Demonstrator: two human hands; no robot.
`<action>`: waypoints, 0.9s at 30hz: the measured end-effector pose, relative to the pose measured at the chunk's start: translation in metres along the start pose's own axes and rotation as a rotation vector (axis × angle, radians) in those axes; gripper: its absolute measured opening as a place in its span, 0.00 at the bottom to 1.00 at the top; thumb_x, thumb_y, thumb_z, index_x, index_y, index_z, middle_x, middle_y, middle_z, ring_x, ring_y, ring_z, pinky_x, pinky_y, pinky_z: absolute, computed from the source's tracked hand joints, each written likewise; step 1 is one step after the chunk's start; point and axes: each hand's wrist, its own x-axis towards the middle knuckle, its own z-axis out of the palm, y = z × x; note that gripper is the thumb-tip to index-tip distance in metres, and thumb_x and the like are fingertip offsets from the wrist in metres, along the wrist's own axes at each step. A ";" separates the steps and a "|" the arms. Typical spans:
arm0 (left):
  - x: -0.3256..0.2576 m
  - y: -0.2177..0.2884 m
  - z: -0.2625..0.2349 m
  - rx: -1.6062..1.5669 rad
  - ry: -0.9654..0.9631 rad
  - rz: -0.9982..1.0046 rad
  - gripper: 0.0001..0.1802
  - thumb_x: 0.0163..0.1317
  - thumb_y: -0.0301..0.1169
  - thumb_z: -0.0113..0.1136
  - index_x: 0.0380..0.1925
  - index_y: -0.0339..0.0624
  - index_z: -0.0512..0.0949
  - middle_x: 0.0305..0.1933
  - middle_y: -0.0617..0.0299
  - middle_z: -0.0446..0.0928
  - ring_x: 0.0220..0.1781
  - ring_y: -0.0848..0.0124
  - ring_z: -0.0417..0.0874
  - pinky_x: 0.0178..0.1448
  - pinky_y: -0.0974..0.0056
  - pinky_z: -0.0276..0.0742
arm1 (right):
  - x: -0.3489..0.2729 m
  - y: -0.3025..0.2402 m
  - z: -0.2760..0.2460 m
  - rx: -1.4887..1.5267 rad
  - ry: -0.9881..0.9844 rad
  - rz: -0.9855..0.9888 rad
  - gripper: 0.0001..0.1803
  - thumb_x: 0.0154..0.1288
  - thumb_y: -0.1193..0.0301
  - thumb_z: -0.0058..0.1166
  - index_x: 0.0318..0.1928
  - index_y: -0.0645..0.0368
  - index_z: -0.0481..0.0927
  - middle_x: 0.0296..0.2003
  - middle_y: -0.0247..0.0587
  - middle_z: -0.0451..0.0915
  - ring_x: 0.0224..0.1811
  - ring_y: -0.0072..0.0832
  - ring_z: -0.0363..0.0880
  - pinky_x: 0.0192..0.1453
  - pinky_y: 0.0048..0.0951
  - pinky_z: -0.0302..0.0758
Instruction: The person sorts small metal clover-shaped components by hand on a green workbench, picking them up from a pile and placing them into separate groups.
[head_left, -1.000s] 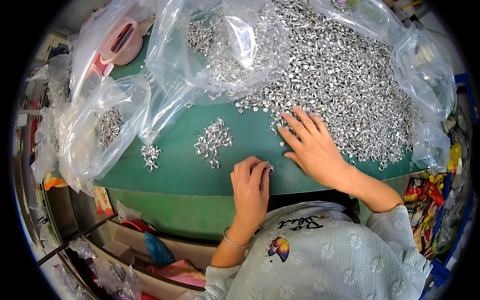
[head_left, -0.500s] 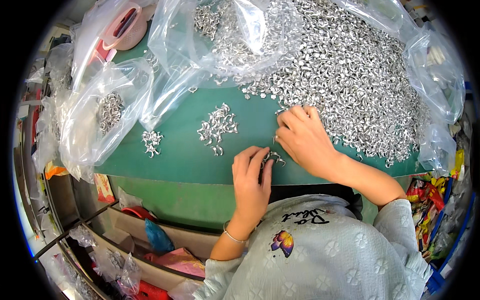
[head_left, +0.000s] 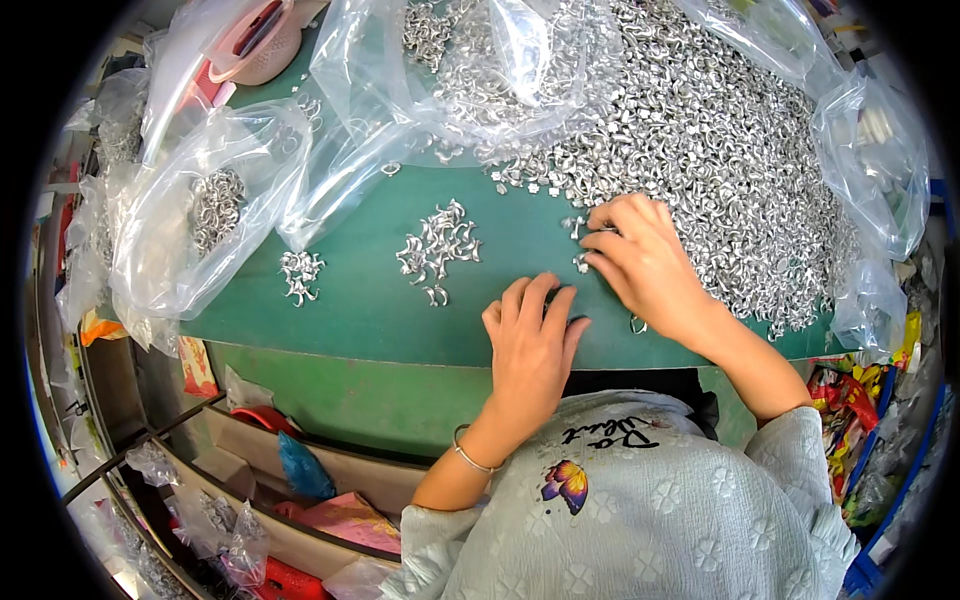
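Note:
Small silvery curved metal pieces, some like open rings, lie in a large heap (head_left: 730,170) on the green tabletop (head_left: 350,315). At the heap's left edge is my right hand (head_left: 650,268), fingers bent and apart. Two loose metal pieces (head_left: 580,262) sit by its fingertips, and one ring-like piece (head_left: 638,325) lies below its palm. My left hand (head_left: 530,345) rests palm down near the table's front edge, its fingers apart; what is beneath them is hidden. To its left are a small pile of pieces (head_left: 438,245) and a smaller cluster (head_left: 300,276).
A clear plastic bag (head_left: 345,95) covers part of the heap. Another clear bag (head_left: 165,240) with metal pieces stands at the left, and more plastic (head_left: 870,180) borders the right. A pink basket (head_left: 270,60) sits far left. Below the table are open drawers (head_left: 355,470).
My left hand has shifted right and its fingers have spread; the pieces beside it are no longer visible. My right hand has moved right, exposing loose pieces by its fingertips.

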 end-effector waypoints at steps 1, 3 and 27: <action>-0.003 -0.004 0.001 -0.022 0.012 0.002 0.19 0.51 0.26 0.70 0.45 0.41 0.78 0.53 0.58 0.73 0.56 0.57 0.72 0.58 0.54 0.62 | -0.001 0.001 -0.005 0.021 -0.004 0.012 0.08 0.54 0.76 0.63 0.37 0.60 0.81 0.42 0.37 0.76 0.48 0.36 0.71 0.49 0.37 0.65; -0.007 -0.008 0.000 -0.055 0.032 0.009 0.16 0.51 0.24 0.70 0.42 0.40 0.79 0.52 0.58 0.74 0.55 0.57 0.73 0.58 0.54 0.63 | 0.000 0.005 -0.009 -0.004 0.029 0.050 0.07 0.54 0.76 0.63 0.35 0.59 0.81 0.41 0.36 0.76 0.47 0.35 0.71 0.49 0.37 0.64; 0.032 -0.009 0.004 -0.027 0.044 0.033 0.12 0.51 0.23 0.69 0.37 0.42 0.79 0.39 0.62 0.75 0.45 0.62 0.75 0.51 0.59 0.64 | -0.011 -0.006 -0.007 -0.122 -0.080 0.019 0.06 0.53 0.74 0.63 0.32 0.59 0.80 0.42 0.37 0.74 0.49 0.34 0.70 0.53 0.37 0.63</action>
